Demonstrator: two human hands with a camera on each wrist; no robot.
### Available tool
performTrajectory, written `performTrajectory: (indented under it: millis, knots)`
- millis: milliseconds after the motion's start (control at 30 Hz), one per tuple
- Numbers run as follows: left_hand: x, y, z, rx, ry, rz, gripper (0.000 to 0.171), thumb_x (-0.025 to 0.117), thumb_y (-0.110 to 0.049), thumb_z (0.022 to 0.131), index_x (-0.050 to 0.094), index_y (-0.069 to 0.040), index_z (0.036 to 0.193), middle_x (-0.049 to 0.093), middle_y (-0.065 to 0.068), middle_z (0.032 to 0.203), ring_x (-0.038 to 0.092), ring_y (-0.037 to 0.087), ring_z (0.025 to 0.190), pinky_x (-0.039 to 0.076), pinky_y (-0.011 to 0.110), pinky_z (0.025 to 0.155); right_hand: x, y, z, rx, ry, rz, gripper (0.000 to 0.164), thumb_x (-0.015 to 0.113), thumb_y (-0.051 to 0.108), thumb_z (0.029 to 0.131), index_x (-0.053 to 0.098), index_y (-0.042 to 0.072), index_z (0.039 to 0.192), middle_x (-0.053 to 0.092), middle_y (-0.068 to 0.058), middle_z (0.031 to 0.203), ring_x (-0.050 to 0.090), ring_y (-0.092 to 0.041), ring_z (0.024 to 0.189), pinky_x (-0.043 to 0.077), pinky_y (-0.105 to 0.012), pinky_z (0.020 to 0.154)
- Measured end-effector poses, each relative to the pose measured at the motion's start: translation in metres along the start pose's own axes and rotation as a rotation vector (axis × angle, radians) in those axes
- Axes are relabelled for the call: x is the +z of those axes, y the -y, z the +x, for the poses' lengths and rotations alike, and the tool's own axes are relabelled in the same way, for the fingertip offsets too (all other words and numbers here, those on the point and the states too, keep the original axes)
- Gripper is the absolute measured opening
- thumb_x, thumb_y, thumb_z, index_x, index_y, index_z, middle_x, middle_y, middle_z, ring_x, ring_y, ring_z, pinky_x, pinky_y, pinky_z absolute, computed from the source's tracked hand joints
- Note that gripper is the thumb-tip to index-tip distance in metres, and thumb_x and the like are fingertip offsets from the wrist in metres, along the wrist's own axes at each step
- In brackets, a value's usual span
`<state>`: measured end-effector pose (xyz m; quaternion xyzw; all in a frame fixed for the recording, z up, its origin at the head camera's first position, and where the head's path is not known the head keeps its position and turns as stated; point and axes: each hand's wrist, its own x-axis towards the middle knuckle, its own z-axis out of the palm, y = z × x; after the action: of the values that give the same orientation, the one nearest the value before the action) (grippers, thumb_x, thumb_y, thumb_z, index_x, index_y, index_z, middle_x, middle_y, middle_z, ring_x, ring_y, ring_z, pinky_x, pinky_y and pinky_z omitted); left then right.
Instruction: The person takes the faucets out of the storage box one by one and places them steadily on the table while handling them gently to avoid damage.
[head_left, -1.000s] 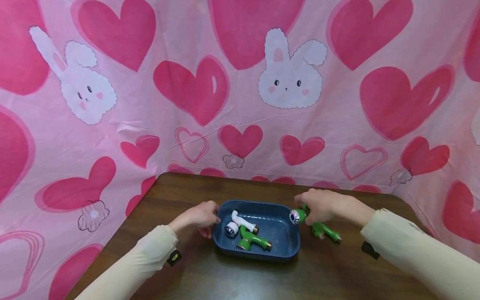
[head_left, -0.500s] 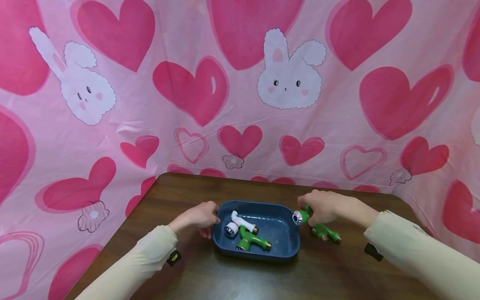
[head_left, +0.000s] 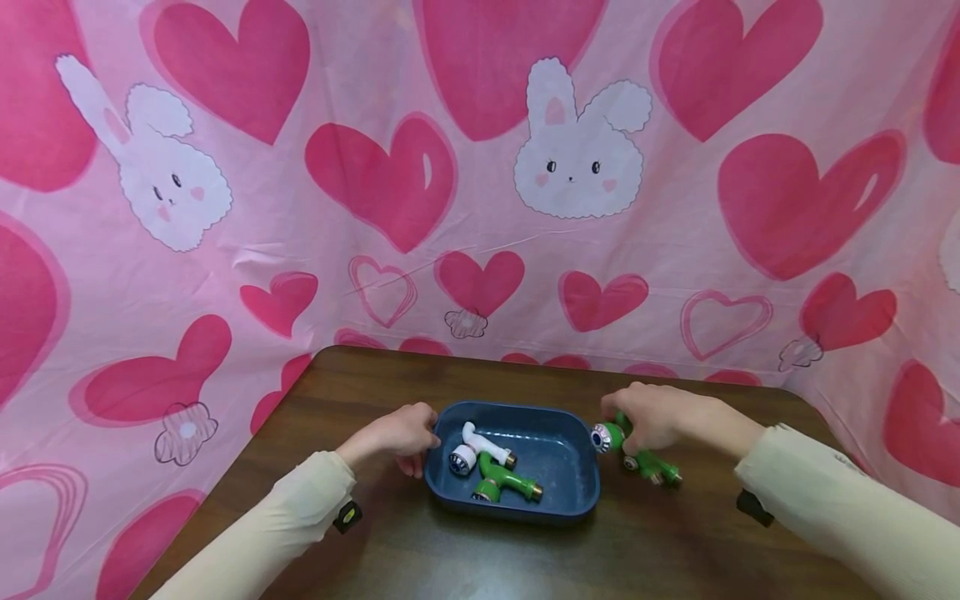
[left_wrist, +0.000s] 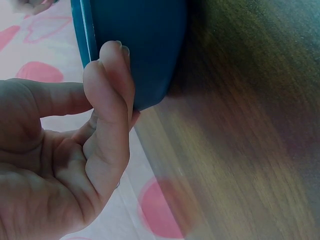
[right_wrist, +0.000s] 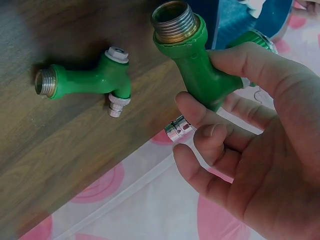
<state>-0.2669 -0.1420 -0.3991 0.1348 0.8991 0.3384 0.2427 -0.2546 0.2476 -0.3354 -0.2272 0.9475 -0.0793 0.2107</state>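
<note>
My left hand (head_left: 401,433) grips the left rim of a dark blue plastic basin (head_left: 536,510); in the left wrist view, its fingers (left_wrist: 111,117) lie against the outer wall. Inside, a white tap (head_left: 487,446) lies behind a green tap (head_left: 510,479) with a brass end. Just off the right rim, my right hand (head_left: 652,414) holds another green tap (right_wrist: 197,75) between thumb and fingers, its round handle facing the basin and its threaded inlet showing in the right wrist view. Below that hand, a further green tap (right_wrist: 85,81) lies on the table; no handle shows on it.
The brown wooden table (head_left: 360,542) has rounded far corners. Pink cloth (head_left: 480,217) with hearts and rabbits hangs behind and at both sides. The basin stands near the table's middle.
My right hand has drifted slightly right with its green tap, from the basin's right rim to just beyond it. My left hand and the basin stay put.
</note>
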Motion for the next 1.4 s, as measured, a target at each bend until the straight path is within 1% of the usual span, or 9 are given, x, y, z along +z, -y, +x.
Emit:
performTrajectory:
  millis: [167, 300, 400, 600, 867, 1100, 1267, 1400]
  knots:
    - [0.0, 0.0, 0.0, 0.006, 0.002, 0.006, 0.014, 0.064, -0.002, 0.104, 0.066, 0.005, 0.116, 0.068, 0.014, 0.068, 0.068, 0.021, 0.05, 0.06, 0.032, 0.05, 0.003, -0.004, -0.001, 0.001, -0.004, -0.018, 0.044, 0.089, 0.021, 0.082, 0.068, 0.013, 0.12, 0.063, 0.0, 0.1, 0.06, -0.02, 0.089, 0.059, -0.041, 0.072]
    - [0.0, 0.0, 0.0, 0.005, 0.003, 0.003, 0.015, 0.064, -0.002, 0.104, 0.066, 0.005, 0.117, 0.068, 0.014, 0.068, 0.069, 0.021, 0.05, 0.06, 0.032, 0.05, 0.004, -0.008, -0.003, 0.001, -0.011, -0.029, 0.046, 0.09, 0.022, 0.081, 0.068, 0.013, 0.121, 0.063, -0.001, 0.102, 0.058, -0.022, 0.094, 0.059, -0.043, 0.074]
    - [0.0, 0.0, -0.001, 0.003, 0.002, 0.005, 0.016, 0.064, -0.002, 0.104, 0.065, 0.005, 0.117, 0.068, 0.014, 0.069, 0.069, 0.021, 0.05, 0.06, 0.032, 0.051, 0.005, -0.01, -0.004, 0.0, -0.014, -0.02, 0.046, 0.09, 0.022, 0.081, 0.068, 0.012, 0.12, 0.063, 0.0, 0.101, 0.058, -0.021, 0.092, 0.059, -0.041, 0.072]
    - [0.001, 0.0, 0.0, 0.001, 0.001, 0.006, 0.015, 0.064, -0.002, 0.104, 0.065, 0.005, 0.116, 0.068, 0.014, 0.069, 0.069, 0.021, 0.051, 0.061, 0.032, 0.051, 0.008, -0.016, -0.007, -0.009, -0.01, 0.014, 0.038, 0.088, 0.018, 0.082, 0.068, 0.013, 0.114, 0.063, 0.002, 0.093, 0.061, -0.017, 0.081, 0.059, -0.036, 0.067]
    - [0.001, 0.0, 0.001, -0.008, 0.001, 0.013, 0.016, 0.064, -0.003, 0.104, 0.065, 0.005, 0.117, 0.068, 0.014, 0.069, 0.069, 0.022, 0.051, 0.061, 0.032, 0.051, 0.012, -0.022, -0.01, -0.013, -0.012, 0.017, 0.037, 0.087, 0.016, 0.082, 0.068, 0.012, 0.113, 0.063, 0.003, 0.09, 0.058, -0.017, 0.079, 0.056, -0.036, 0.065]
    - [0.0, 0.0, 0.002, -0.01, -0.002, 0.016, 0.016, 0.064, -0.004, 0.104, 0.066, 0.005, 0.117, 0.068, 0.014, 0.07, 0.069, 0.022, 0.052, 0.061, 0.032, 0.052, 0.013, -0.026, -0.012, 0.014, -0.007, 0.04, 0.041, 0.087, 0.014, 0.081, 0.068, 0.01, 0.118, 0.064, 0.001, 0.094, 0.06, -0.019, 0.082, 0.058, -0.037, 0.067]
    - [0.0, 0.0, 0.001, -0.01, 0.002, 0.013, 0.017, 0.064, -0.003, 0.104, 0.065, 0.005, 0.119, 0.068, 0.014, 0.07, 0.069, 0.021, 0.052, 0.061, 0.032, 0.052, 0.013, -0.029, -0.014, 0.038, 0.005, 0.047, 0.044, 0.088, 0.014, 0.082, 0.068, 0.01, 0.121, 0.065, -0.002, 0.101, 0.06, -0.021, 0.087, 0.061, -0.042, 0.072]
    - [0.0, 0.0, 0.001, -0.013, 0.003, 0.016, 0.017, 0.064, -0.004, 0.104, 0.066, 0.005, 0.119, 0.068, 0.014, 0.07, 0.069, 0.021, 0.052, 0.061, 0.032, 0.052, 0.014, -0.032, -0.016, 0.056, 0.014, 0.053, 0.044, 0.088, 0.015, 0.083, 0.068, 0.01, 0.122, 0.064, -0.004, 0.103, 0.06, -0.024, 0.089, 0.062, -0.045, 0.074]
